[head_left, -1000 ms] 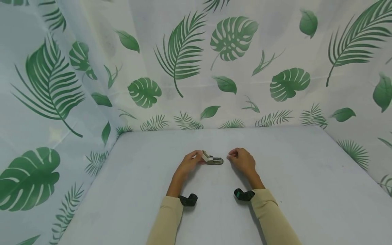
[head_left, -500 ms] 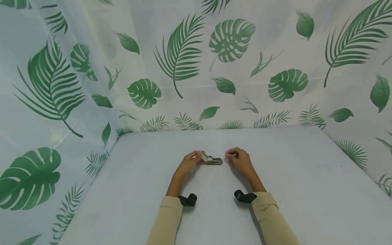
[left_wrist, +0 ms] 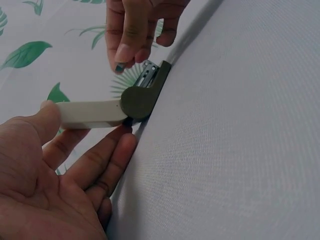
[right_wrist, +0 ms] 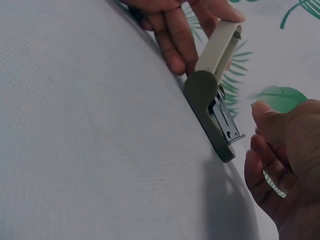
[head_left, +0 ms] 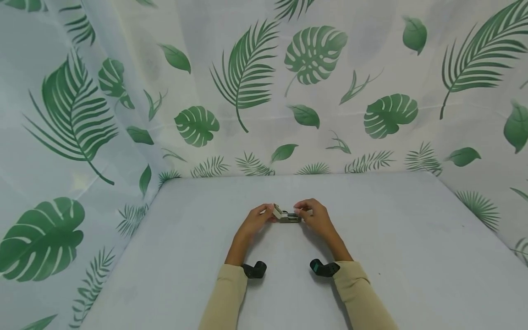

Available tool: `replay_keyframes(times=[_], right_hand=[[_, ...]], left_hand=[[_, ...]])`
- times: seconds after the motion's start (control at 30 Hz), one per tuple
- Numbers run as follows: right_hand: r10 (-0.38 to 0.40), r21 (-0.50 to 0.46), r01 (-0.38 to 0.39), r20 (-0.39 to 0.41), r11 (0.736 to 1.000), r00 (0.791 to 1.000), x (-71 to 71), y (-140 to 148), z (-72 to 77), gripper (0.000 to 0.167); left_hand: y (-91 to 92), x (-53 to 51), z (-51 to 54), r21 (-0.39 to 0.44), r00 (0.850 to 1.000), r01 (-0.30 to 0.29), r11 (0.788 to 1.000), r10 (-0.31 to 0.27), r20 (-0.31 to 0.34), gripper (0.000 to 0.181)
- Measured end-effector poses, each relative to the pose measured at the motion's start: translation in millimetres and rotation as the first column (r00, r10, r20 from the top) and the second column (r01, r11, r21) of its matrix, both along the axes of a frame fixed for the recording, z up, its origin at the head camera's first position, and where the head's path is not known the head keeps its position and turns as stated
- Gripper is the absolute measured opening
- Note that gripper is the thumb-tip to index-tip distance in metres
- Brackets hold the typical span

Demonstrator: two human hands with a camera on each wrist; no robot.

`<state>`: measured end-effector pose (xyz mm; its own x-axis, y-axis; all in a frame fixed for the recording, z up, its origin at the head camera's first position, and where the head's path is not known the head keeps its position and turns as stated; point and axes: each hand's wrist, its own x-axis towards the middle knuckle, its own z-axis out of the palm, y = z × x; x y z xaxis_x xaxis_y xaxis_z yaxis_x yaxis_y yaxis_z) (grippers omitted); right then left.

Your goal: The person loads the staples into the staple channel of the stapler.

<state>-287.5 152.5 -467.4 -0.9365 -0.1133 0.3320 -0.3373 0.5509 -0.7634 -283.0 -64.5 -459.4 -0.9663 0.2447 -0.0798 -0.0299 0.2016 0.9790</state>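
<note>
A small stapler point(head_left: 291, 219) stands on the table with its cream top arm point(left_wrist: 92, 114) swung up from the olive base point(left_wrist: 141, 101). Its metal magazine point(right_wrist: 225, 119) lies exposed. My left hand point(head_left: 255, 220) grips the stapler, thumb at the end of the cream arm and fingers beside the hinge. Over the magazine end, my right hand point(head_left: 317, 217) pinches a short strip of staples point(left_wrist: 120, 67), tiny and dark at the fingertips. In the right wrist view that strip is hidden behind the thumb, and the right hand point(right_wrist: 295, 155) appears apart from the stapler.
A white-covered table point(head_left: 185, 256) extends around both hands. Behind it and to the sides hangs a white curtain point(head_left: 255, 137) printed with green leaves. Black wrist cameras point(head_left: 255, 269) sit at both sleeve cuffs.
My right hand has moved left, from beside the stapler to over the end of its magazine. The left hand and the stapler stay nearly in place.
</note>
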Motion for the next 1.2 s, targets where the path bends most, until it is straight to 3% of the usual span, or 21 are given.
replay_keyframes(times=[0.1, 0.33, 0.93, 1.2], right_hand=[[0.027, 0.046, -0.025, -0.037, 0.999, 0.999, -1.0, -3.4, -1.9, 0.012], [0.027, 0.124, -0.027, 0.000, 0.992, 1.000, -1.1, -10.2, -4.6, 0.010], [0.041, 0.163, -0.035, -0.034, 0.986, 0.999, -0.9, -10.7, -3.5, 0.012], [0.090, 0.142, -0.081, -0.055, 0.987, 0.994, -0.1, -6.4, -6.6, 0.024]], left_hand=[[-0.8, -0.4, 0.7, -0.004, 1.000, 0.002, 1.000, -0.002, -0.004, 0.047], [-0.4, 0.5, 0.6, 0.001, 1.000, 0.017, 1.000, -0.017, -0.008, 0.047], [-1.1, 0.9, 0.4, -0.004, 1.000, 0.017, 1.000, -0.017, -0.023, 0.047], [-1.2, -1.5, -0.7, 0.001, 1.000, 0.013, 1.000, -0.013, -0.012, 0.047]])
